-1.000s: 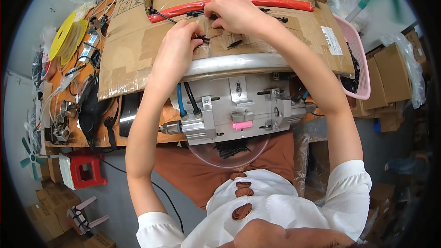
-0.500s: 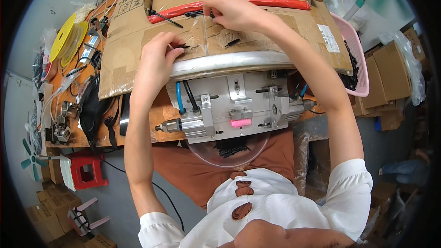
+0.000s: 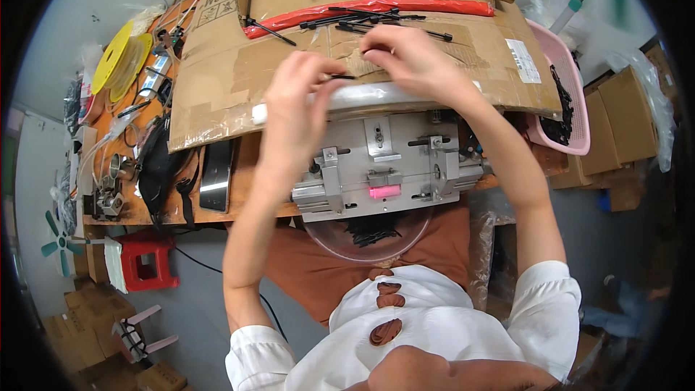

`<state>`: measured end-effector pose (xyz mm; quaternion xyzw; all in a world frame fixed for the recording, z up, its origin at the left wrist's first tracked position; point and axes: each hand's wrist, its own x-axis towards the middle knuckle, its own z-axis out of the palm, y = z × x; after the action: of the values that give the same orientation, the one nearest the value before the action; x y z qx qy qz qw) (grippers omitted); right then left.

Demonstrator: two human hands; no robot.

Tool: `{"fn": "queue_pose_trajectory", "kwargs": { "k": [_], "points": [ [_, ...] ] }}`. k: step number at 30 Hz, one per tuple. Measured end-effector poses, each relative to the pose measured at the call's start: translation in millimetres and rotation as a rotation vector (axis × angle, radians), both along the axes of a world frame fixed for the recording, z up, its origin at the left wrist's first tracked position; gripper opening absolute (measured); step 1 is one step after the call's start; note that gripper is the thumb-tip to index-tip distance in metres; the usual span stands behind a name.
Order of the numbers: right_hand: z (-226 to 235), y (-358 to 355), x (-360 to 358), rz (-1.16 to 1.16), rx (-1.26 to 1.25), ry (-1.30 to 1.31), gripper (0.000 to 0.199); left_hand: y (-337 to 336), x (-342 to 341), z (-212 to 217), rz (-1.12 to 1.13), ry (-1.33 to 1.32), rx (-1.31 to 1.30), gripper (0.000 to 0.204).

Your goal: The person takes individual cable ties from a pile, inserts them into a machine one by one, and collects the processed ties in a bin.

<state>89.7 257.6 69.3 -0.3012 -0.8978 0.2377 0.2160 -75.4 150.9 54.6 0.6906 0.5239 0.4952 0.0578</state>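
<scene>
A yellow wire spool lies at the upper left of the frame. A pink plastic basket sits at the right, holding black parts. A red stool stands at the lower left, with a teal fan at the left edge.

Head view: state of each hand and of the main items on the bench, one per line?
Left hand: pinching a thin black piece over the cardboard.
Right hand: fingertips down on the cardboard.
Cardboard sheet: flattened, black pieces scattered on it.
Metal fixture: at bench edge, untouched.
Clear bowl: holds black pieces.
Pink basket: holds black pieces.
</scene>
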Motion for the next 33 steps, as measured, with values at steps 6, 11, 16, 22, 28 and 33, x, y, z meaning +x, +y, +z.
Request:
{"fn": "queue_pose_trajectory", "kwargs": {
  "k": [6,11,16,22,28,33],
  "points": [
    [-39,-43,71,0.373,-1.459,1.393,0.029,12,76,-1,-0.138,0.212,0.322,0.028],
    [-45,-49,133,0.398,-1.553,1.677,0.035,25,130,6,-0.130,0.492,0.422,0.047],
    [-18,-5,242,-0.376,-0.834,1.899,0.025,15,104,9,-0.077,0.598,0.388,0.064],
    [-21,64,330,-1.095,-0.316,0.919,0.052,-10,44,-1,0.104,0.456,0.111,0.053],
    [22,96,241,-0.561,0.228,0.474,0.052,-5,-21,-4,0.281,0.288,0.015,0.038],
    [35,102,4,0.027,0.138,0.191,0.035,34,-72,-9,0.338,0.366,0.056,0.032]
  ]
}}
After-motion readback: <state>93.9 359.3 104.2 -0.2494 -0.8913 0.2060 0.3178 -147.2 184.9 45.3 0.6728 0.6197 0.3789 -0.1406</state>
